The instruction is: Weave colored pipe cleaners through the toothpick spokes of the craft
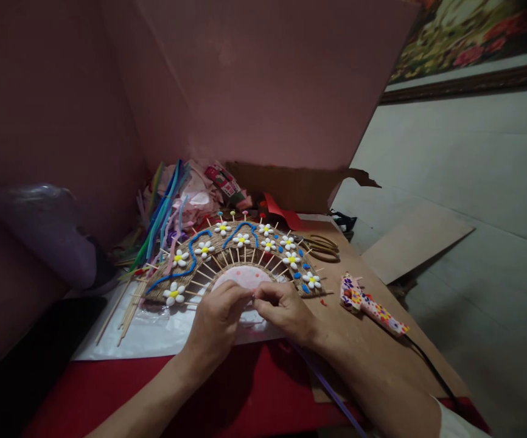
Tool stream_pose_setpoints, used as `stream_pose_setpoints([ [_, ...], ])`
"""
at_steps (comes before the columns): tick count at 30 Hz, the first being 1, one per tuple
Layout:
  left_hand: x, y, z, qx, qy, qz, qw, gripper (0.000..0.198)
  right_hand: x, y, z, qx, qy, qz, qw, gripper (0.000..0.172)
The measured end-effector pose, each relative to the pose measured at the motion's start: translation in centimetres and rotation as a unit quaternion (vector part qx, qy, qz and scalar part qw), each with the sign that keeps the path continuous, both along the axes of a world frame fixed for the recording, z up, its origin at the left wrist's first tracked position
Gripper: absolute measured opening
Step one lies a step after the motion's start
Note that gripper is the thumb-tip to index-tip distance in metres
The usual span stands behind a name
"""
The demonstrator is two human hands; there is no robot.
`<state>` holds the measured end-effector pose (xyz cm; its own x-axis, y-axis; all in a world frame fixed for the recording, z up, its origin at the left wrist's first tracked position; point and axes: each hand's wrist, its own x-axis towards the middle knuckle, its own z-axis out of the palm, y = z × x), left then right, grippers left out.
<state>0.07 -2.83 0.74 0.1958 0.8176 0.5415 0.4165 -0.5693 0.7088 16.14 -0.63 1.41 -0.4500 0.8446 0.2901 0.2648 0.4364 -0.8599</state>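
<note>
Both my hands meet in front of a fan-shaped craft wrapped in brown twine, with white flowers, blue lines and thin sticks. My left hand has its thumb and fingers pinched together. Opposite it, my right hand is pinched too, fingertips almost touching the left ones. Whatever lies between the fingertips is too small to make out. A pale pink half-round piece with reddish dots shows just behind the hands. Below my right wrist runs a purple strip.
Pipe cleaners and pink material are heaped at the back left. Loose sticks lie at left. Scissors rest behind the craft's right side. A flower-patterned tool with a black cord lies at right.
</note>
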Motion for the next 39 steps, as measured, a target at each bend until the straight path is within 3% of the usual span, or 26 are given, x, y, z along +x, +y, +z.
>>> stream_pose_setpoints([
  [5,-0.2,0.1,-0.3,0.058,0.157,0.034,0.985,0.017,0.2,0.1,0.2,0.053,-0.065,0.000,0.996,0.014],
  [12,-0.4,0.0,0.7,0.028,0.207,0.029,0.978,0.019,0.6,0.3,0.4,0.091,-0.083,0.012,0.992,0.014],
  [18,-0.4,-0.2,1.5,-0.128,-0.009,-0.020,0.992,0.018,0.8,0.1,1.0,0.047,-0.025,0.019,0.998,0.016],
  [23,0.9,-0.5,1.1,-0.243,-0.216,0.001,0.946,0.018,-0.2,-0.5,-0.2,0.029,0.022,-0.003,0.999,0.019],
  [27,1.6,-0.5,0.8,-0.273,-0.286,0.023,0.918,0.018,-0.7,-0.6,-0.8,0.039,0.035,-0.025,0.998,0.018],
  [31,1.1,-0.3,0.5,-0.219,-0.236,0.013,0.947,0.016,-0.4,-0.3,-0.2,0.033,0.018,-0.030,0.999,0.018],
  [35,0.2,0.0,-0.1,-0.043,-0.061,-0.009,0.997,0.017,0.1,-0.1,0.2,0.052,-0.033,-0.005,0.998,0.016],
  [39,-0.3,0.3,-0.4,0.037,0.085,0.005,0.996,0.017,0.3,0.0,0.3,0.082,-0.063,0.001,0.995,0.014],
])
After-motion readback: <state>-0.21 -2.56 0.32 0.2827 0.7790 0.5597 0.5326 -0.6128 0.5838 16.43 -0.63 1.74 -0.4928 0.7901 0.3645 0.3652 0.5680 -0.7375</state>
